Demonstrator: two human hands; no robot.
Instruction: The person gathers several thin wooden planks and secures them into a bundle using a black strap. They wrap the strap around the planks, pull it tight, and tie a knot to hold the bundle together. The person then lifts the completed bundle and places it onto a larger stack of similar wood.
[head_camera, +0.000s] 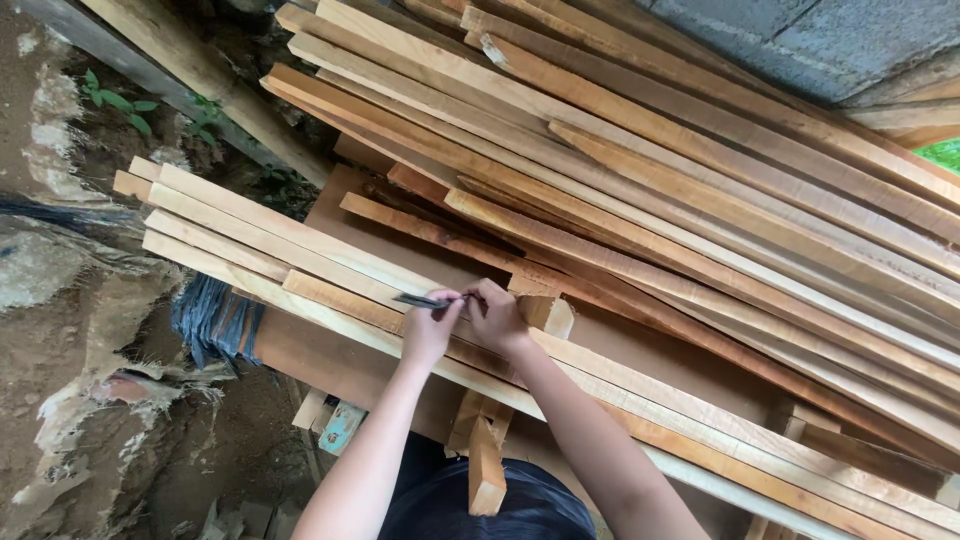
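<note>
My left hand (430, 330) grips a thin dark pencil-like tool (418, 300), its tip lying on a long pale wooden batten (300, 290). My right hand (495, 316) rests beside it, fingers curled and pressed down on the same batten, touching the left hand's fingers. Both forearms reach up from the bottom of the view. A small wooden block (547, 312) sits just right of my right hand.
Several long wooden battens (700, 190) are stacked diagonally across a brown board (340, 360). A short wood offcut (486, 470) stands below my arms. Dark bundled material (212, 320) and bare earth (80, 380) lie left. A grey block wall (800, 40) is at the top right.
</note>
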